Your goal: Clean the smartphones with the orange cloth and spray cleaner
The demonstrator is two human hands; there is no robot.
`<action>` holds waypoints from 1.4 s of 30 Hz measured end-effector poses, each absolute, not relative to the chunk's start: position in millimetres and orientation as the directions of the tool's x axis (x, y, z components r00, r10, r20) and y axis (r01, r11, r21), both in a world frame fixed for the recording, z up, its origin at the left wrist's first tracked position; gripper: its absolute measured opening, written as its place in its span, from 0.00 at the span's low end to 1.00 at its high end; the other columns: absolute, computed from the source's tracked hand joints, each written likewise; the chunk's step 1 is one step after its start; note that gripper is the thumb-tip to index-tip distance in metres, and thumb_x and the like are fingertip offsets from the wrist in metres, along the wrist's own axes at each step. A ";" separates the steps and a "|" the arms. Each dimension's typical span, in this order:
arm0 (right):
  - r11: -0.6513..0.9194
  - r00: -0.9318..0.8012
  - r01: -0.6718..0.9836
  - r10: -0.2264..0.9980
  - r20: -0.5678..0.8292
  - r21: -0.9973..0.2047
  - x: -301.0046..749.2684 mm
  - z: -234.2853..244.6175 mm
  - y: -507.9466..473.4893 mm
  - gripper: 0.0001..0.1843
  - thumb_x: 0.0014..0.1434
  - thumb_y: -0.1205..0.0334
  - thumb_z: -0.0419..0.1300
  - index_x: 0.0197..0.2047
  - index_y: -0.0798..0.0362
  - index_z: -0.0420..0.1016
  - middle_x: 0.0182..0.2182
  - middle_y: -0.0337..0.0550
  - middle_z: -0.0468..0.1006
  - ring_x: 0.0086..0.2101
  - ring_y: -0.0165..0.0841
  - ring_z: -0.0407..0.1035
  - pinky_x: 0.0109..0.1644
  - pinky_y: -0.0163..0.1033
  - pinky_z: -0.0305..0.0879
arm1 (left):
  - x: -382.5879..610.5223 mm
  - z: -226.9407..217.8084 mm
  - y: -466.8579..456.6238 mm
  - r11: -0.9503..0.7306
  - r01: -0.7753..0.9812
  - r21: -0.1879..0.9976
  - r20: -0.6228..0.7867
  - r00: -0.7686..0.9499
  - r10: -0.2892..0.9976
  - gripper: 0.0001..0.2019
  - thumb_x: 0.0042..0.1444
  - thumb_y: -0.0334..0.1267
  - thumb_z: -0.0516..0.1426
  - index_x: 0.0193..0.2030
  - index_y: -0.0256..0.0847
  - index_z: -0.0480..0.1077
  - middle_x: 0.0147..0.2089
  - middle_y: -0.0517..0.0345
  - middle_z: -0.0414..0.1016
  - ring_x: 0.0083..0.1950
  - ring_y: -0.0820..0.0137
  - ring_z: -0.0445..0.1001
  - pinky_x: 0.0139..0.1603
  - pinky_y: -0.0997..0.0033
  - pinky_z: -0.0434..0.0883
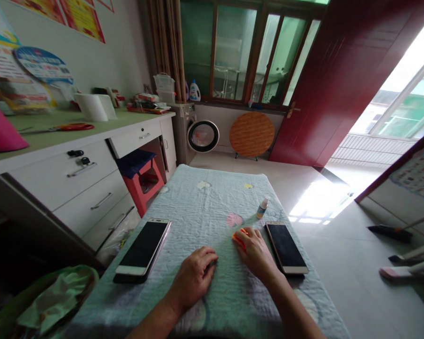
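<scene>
My left hand [195, 274] rests on the pale blue cloth [201, 207] that covers the table, with its fingers curled under; what they hold, if anything, is hidden. My right hand [255, 252] lies a little further out, closed over a small orange object [239, 237] that peeks out at its fingertips. A phone with a dark screen [143, 249] lies to the left of my left hand. A second dark phone [286, 247] lies just right of my right hand. A small bottle with a blue label [262, 207] stands beyond the right phone.
A white desk with drawers [88, 174] runs along the left wall, with a red stool [143, 181] under it. A washing machine [198, 134] and a round wooden board [251, 134] stand at the far wall. A green bag [53, 301] sits at lower left; cleaning tools [403, 249] lie on the floor at right.
</scene>
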State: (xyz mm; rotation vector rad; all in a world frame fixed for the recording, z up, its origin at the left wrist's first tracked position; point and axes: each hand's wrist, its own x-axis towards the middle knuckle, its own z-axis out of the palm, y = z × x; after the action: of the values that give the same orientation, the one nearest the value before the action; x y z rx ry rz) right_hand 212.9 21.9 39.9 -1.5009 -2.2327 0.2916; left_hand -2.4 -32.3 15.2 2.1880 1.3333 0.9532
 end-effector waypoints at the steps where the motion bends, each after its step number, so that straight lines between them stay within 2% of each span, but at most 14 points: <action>1: 0.379 -0.308 0.827 0.923 0.229 -0.416 212.5 38.1 23.3 0.08 0.64 0.63 0.55 0.40 0.47 0.77 0.40 0.45 0.74 0.41 0.39 0.67 0.48 0.43 0.65 | -2.4 15.2 -32.2 -0.464 0.609 0.643 0.345 0.310 0.886 0.13 0.58 0.29 0.53 0.46 0.44 0.75 0.48 0.53 0.77 0.48 0.63 0.76 0.51 0.64 0.73; 4: 0.354 -0.265 0.801 0.933 0.245 -0.483 211.6 32.6 27.8 0.09 0.64 0.65 0.54 0.38 0.49 0.76 0.37 0.44 0.74 0.41 0.38 0.68 0.47 0.40 0.64 | -2.3 16.7 -31.8 -0.461 0.605 0.649 0.336 0.315 0.888 0.13 0.58 0.28 0.53 0.45 0.44 0.75 0.47 0.53 0.77 0.47 0.63 0.76 0.51 0.64 0.73; 8: 0.370 -0.203 0.712 0.922 0.329 -0.598 207.9 27.3 30.7 0.12 0.68 0.60 0.50 0.41 0.50 0.75 0.36 0.43 0.74 0.37 0.34 0.70 0.44 0.36 0.64 | -1.9 20.7 -32.3 -0.447 0.602 0.662 0.308 0.325 0.894 0.12 0.59 0.29 0.53 0.44 0.43 0.75 0.46 0.52 0.76 0.46 0.64 0.75 0.50 0.65 0.73; 13: 0.388 -0.195 0.689 0.913 0.358 -0.613 202.0 21.4 24.6 0.16 0.70 0.57 0.47 0.44 0.49 0.75 0.37 0.42 0.74 0.36 0.32 0.71 0.43 0.33 0.64 | -0.7 22.7 -34.3 -0.455 0.612 0.646 0.320 0.324 0.890 0.13 0.58 0.28 0.53 0.45 0.43 0.75 0.46 0.52 0.76 0.47 0.63 0.75 0.50 0.64 0.73; 16: 0.408 -0.236 0.691 0.908 0.347 -0.597 200.8 19.8 20.3 0.16 0.70 0.57 0.47 0.44 0.49 0.76 0.36 0.42 0.74 0.36 0.31 0.71 0.43 0.33 0.64 | -2.8 25.8 -33.1 -0.493 0.655 0.572 0.375 0.326 0.868 0.15 0.57 0.27 0.53 0.48 0.44 0.74 0.48 0.52 0.76 0.48 0.62 0.74 0.52 0.61 0.72; 19: 0.413 -0.255 0.686 0.907 0.335 -0.598 201.3 19.5 18.8 0.15 0.69 0.59 0.48 0.44 0.50 0.76 0.36 0.42 0.74 0.36 0.32 0.70 0.42 0.33 0.63 | -13.4 34.3 -27.8 -0.487 0.754 0.440 0.459 0.277 0.844 0.16 0.57 0.27 0.54 0.49 0.44 0.74 0.50 0.51 0.75 0.50 0.59 0.73 0.54 0.55 0.71; 21: 0.416 -0.257 0.680 0.906 0.336 -0.603 202.0 18.4 19.1 0.14 0.69 0.60 0.49 0.44 0.50 0.76 0.36 0.42 0.74 0.35 0.32 0.69 0.42 0.34 0.63 | -27.7 42.7 -23.0 -0.426 0.841 0.334 0.502 0.224 0.835 0.14 0.57 0.29 0.55 0.49 0.43 0.74 0.52 0.50 0.74 0.53 0.57 0.72 0.56 0.52 0.68; 23: 0.424 -0.260 0.671 0.903 0.343 -0.607 202.8 16.4 19.9 0.13 0.68 0.60 0.50 0.44 0.50 0.76 0.36 0.42 0.74 0.35 0.32 0.69 0.42 0.35 0.63 | -47.1 51.8 -19.3 -0.298 0.931 0.213 0.509 0.155 0.847 0.15 0.58 0.32 0.56 0.52 0.41 0.73 0.56 0.46 0.72 0.57 0.53 0.69 0.60 0.48 0.64; 26: 0.438 -0.274 0.664 0.896 0.348 -0.606 203.5 14.1 20.4 0.11 0.66 0.61 0.52 0.44 0.50 0.75 0.36 0.42 0.74 0.35 0.33 0.69 0.42 0.35 0.63 | -79.0 62.2 -18.6 -0.019 0.998 0.054 0.447 -0.007 0.895 0.19 0.57 0.37 0.58 0.55 0.35 0.70 0.57 0.39 0.69 0.56 0.49 0.69 0.56 0.50 0.66; 28: 0.439 -0.282 0.669 0.897 0.342 -0.600 203.4 14.3 20.0 0.10 0.66 0.62 0.52 0.43 0.50 0.75 0.36 0.42 0.74 0.36 0.33 0.69 0.41 0.35 0.62 | -96.8 64.8 -21.2 0.115 0.993 -0.009 0.390 -0.102 0.915 0.22 0.58 0.43 0.58 0.57 0.35 0.68 0.56 0.39 0.70 0.55 0.49 0.69 0.55 0.52 0.67; 32: 0.432 -0.287 0.690 0.900 0.328 -0.581 202.8 16.4 19.0 0.09 0.65 0.63 0.53 0.42 0.50 0.75 0.36 0.41 0.74 0.35 0.33 0.69 0.40 0.35 0.62 | -114.9 60.4 -27.5 0.244 0.969 -0.029 0.267 -0.228 0.936 0.29 0.58 0.51 0.56 0.60 0.32 0.64 0.51 0.40 0.72 0.52 0.50 0.72 0.53 0.56 0.68; 35: 0.431 -0.287 0.695 0.900 0.327 -0.576 202.8 16.7 18.8 0.09 0.65 0.64 0.54 0.42 0.49 0.75 0.36 0.41 0.74 0.35 0.33 0.70 0.40 0.34 0.62 | -116.6 55.7 -28.6 0.275 0.961 -0.014 0.191 -0.267 0.945 0.32 0.58 0.52 0.54 0.62 0.29 0.62 0.49 0.40 0.73 0.52 0.50 0.73 0.51 0.57 0.68; 42: 0.420 -0.280 0.703 0.905 0.320 -0.574 202.6 17.2 19.1 0.08 0.63 0.65 0.54 0.41 0.50 0.75 0.35 0.40 0.74 0.35 0.32 0.70 0.40 0.34 0.61 | -113.6 59.6 -25.7 0.320 0.948 -0.010 0.161 -0.314 0.936 0.31 0.57 0.52 0.54 0.61 0.30 0.61 0.47 0.40 0.73 0.50 0.50 0.73 0.50 0.58 0.67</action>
State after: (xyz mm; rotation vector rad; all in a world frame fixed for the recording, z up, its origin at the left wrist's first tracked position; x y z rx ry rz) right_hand 202.6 19.1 17.2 -1.3554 -2.0677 0.4303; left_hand -113.6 -25.7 59.6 1.9119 2.6603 0.1418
